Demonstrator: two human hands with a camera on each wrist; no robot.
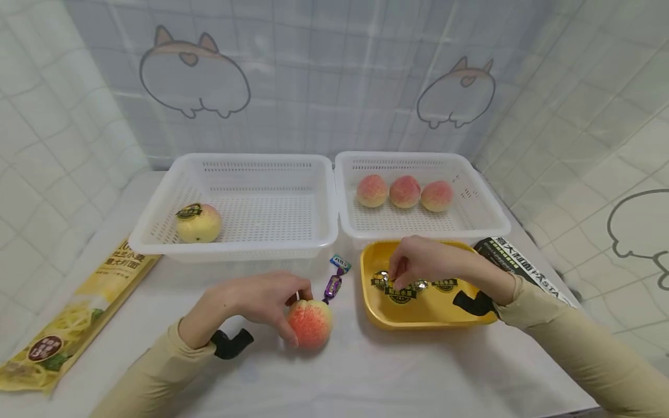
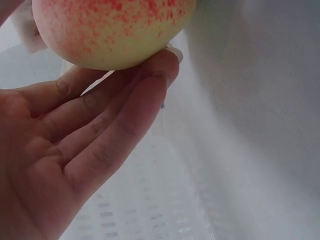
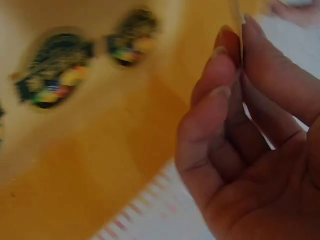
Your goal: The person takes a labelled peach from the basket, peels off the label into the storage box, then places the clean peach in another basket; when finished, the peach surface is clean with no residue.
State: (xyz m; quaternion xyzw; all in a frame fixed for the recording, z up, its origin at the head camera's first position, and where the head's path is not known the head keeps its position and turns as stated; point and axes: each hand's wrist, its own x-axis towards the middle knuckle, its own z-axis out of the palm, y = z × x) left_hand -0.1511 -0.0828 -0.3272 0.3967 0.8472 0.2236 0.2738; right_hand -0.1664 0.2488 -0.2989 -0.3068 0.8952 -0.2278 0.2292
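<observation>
The left hand (image 1: 256, 299) is cupping a peach (image 1: 310, 323) on the table, fingers curled round it, steadying it, while the right hand (image 1: 423, 261) is pinching at a sticker (image 1: 400, 292) in the yellow tray (image 1: 423, 319), apparently picking one for the fruit

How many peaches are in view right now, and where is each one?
5. Three peaches sit in a row in the right basket. A stickered one lies in the left basket. The left hand holds one on the table.

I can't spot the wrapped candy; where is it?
In the head view, the purple candy lies on the table, centre, between the peach under the left hand and the yellow tray.
</observation>
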